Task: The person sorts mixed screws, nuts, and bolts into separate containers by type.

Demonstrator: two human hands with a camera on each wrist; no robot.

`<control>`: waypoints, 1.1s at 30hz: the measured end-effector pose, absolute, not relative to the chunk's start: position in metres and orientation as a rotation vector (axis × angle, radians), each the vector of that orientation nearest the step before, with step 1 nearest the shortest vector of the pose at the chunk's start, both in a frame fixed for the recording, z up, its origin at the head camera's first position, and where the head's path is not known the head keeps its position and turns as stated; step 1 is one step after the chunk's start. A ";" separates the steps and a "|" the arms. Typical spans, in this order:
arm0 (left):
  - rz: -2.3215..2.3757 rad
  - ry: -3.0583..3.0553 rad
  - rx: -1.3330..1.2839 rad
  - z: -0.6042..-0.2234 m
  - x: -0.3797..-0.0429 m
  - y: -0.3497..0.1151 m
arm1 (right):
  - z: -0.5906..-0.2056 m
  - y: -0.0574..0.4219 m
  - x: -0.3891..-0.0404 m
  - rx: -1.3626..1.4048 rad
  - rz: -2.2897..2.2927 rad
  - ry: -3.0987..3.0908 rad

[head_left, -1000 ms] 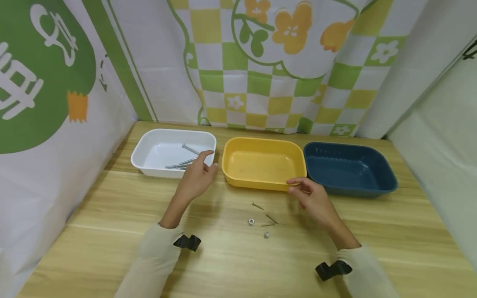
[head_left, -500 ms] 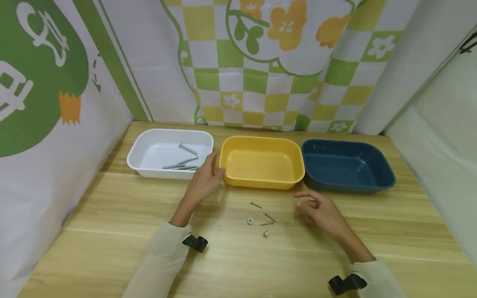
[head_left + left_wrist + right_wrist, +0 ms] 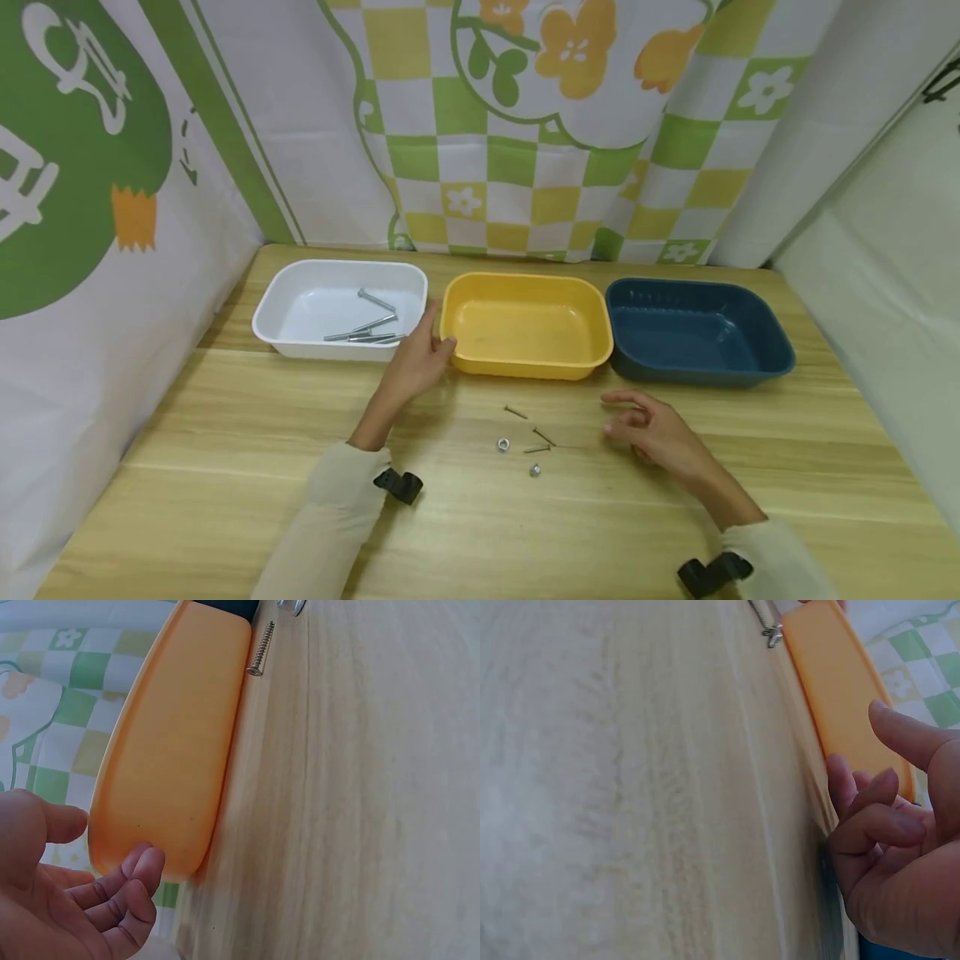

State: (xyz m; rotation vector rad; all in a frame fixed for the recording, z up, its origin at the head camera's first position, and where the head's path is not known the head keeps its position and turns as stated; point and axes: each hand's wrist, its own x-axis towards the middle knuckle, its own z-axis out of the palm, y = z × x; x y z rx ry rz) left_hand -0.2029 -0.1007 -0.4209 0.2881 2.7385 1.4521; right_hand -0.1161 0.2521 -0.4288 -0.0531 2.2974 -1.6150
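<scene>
the yellow bin (image 3: 525,333) stands mid-row on the wooden table (image 3: 210,492), the white bin (image 3: 303,312) just to its left and the blue bin (image 3: 693,329) close against its right end. the left hand (image 3: 415,360) is at the yellow bin's left end, fingers loosely bent and gripping nothing; whether it touches the rim i cannot tell. the right hand (image 3: 662,439) is in front and to the right of the yellow bin, apart from it, fingers loosely curled with nothing held. in front of the yellow bin, between the hands, lie three small screws (image 3: 544,437) and two silver nuts (image 3: 535,471). left of the yellow bin, long bolts (image 3: 375,323) lie inside the white one
</scene>
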 end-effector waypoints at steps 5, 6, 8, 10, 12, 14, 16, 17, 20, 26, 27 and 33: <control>1.456 2.740 0.300 -0.424 -0.203 -0.100 | -0.431 0.238 -0.124 -0.113 -1.464 2.436; 1.455 2.740 0.298 -0.424 -0.204 -0.100 | -0.431 0.235 -0.126 -0.133 -1.445 2.457; 1.455 2.736 0.295 -0.425 -0.204 -0.100 | -0.432 0.229 -0.129 -0.168 -1.418 2.494; 1.457 2.731 0.289 -0.426 -0.204 -0.100 | -0.434 0.222 -0.131 -0.184 -1.408 2.523; 1.472 2.715 0.281 -0.427 -0.204 -0.099 | -0.436 0.216 -0.133 -0.188 -1.401 2.546; 1.499 2.692 0.273 -0.427 -0.204 -0.099 | -0.438 0.209 -0.133 -0.190 -1.396 2.561; 1.526 2.672 0.265 -0.428 -0.203 -0.098 | -0.440 0.204 -0.132 -0.185 -1.382 2.581; 1.536 2.664 0.260 -0.428 -0.202 -0.098 | -0.441 0.201 -0.132 -0.186 -1.371 2.591; 1.558 2.647 0.248 -0.428 -0.201 -0.098 | -0.441 0.193 -0.129 -0.186 -1.342 2.620; 1.559 2.636 0.232 -0.427 -0.200 -0.096 | -0.442 0.181 -0.125 -0.191 -1.317 2.652; 1.564 2.632 0.232 -0.427 -0.200 -0.096 | -0.442 0.180 -0.125 -0.191 -1.305 2.661; 1.607 2.603 0.193 -0.426 -0.200 -0.095 | -0.442 0.176 -0.126 -0.235 -1.226 2.727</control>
